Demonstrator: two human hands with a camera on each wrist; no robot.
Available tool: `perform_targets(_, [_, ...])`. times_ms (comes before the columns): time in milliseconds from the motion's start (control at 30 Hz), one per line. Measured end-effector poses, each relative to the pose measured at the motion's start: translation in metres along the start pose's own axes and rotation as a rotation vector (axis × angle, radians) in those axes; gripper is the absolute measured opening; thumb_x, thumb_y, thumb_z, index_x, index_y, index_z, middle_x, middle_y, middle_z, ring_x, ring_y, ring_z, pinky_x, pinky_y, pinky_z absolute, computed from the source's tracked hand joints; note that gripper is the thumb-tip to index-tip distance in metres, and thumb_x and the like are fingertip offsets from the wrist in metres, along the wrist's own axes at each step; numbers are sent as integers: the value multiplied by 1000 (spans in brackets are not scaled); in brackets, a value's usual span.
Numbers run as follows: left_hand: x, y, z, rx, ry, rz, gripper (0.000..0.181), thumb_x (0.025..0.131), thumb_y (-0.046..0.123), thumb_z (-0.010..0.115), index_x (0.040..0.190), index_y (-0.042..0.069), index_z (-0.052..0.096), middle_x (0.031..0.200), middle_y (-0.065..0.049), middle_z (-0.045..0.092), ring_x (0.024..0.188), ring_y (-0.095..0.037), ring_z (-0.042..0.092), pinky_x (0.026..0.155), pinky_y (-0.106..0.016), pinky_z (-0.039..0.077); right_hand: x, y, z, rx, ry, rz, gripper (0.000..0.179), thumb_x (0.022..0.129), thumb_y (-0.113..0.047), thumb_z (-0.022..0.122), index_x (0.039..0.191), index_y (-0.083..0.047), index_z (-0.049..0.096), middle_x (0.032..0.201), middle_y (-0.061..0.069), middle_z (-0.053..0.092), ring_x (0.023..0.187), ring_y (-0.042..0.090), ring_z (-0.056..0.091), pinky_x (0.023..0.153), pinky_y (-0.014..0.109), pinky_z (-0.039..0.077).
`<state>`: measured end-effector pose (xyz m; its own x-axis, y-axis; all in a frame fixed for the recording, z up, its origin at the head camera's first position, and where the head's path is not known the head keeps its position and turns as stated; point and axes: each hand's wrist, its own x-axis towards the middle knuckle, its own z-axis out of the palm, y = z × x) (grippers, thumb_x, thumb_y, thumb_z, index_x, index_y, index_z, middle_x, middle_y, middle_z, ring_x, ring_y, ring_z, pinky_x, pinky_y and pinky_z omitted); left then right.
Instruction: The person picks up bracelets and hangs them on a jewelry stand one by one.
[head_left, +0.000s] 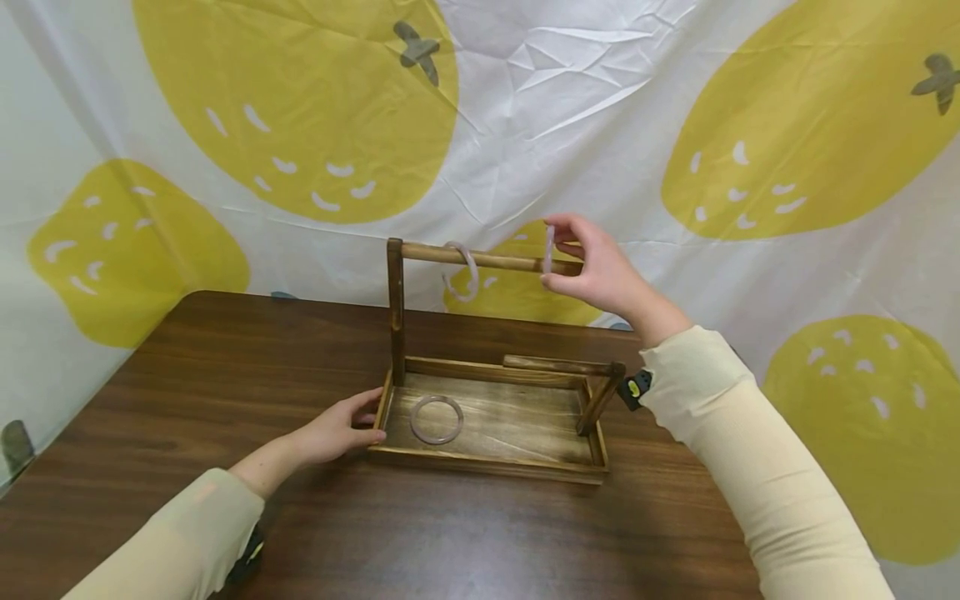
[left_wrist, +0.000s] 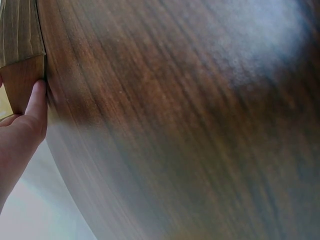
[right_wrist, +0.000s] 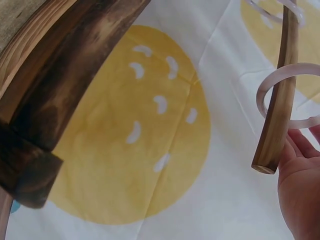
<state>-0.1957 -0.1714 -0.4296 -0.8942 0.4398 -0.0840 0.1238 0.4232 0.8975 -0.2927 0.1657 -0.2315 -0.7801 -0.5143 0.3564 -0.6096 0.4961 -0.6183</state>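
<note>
The right hand (head_left: pixel 596 265) pinched a smooth, pale ring (head_left: pixel 549 248) round a wooden bar (head_left: pixel 510 262).
The left hand (head_left: pixel 333 429) gripped the end of the streaky brown tray (head_left: pixel 525 425). A second ring (head_left: pixel 474 279) hung on the bar, and a third ring (head_left: pixel 433 441) lay flat in the tray. The tray sat on a shiny, grainy desk (head_left: pixel 330 533).

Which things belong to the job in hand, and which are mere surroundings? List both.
Job in hand:
right hand, pinching one bangle around the upper bar
left hand, touching the wooden stand
second bangle, hung on that bar
third bangle, in the stand's tray, probably

Surroundings:
table
fruit-print cloth
</note>
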Motion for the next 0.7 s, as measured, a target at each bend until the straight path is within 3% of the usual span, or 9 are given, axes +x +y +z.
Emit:
perform_targets(467, [1,-2,-1,-3,2,11,71,90,8,61,142,-15,18,143,-37,28,124,-47,44,92,-39,50,7,-8,6,-120,-52,22,68,79,-14,71,136,2,39,129,21,51,124,35,49,109,40,36])
perform_targets(700, [1,-2,-1,2,7,-4,71,90,9,61,142,-14,18,143,-37,28,124,-46,44,94,-43,48,11,-12,9,-190,-64,3,72,76,-22,74,136,-1,40,129,15,54,125,31,49,109,41,35])
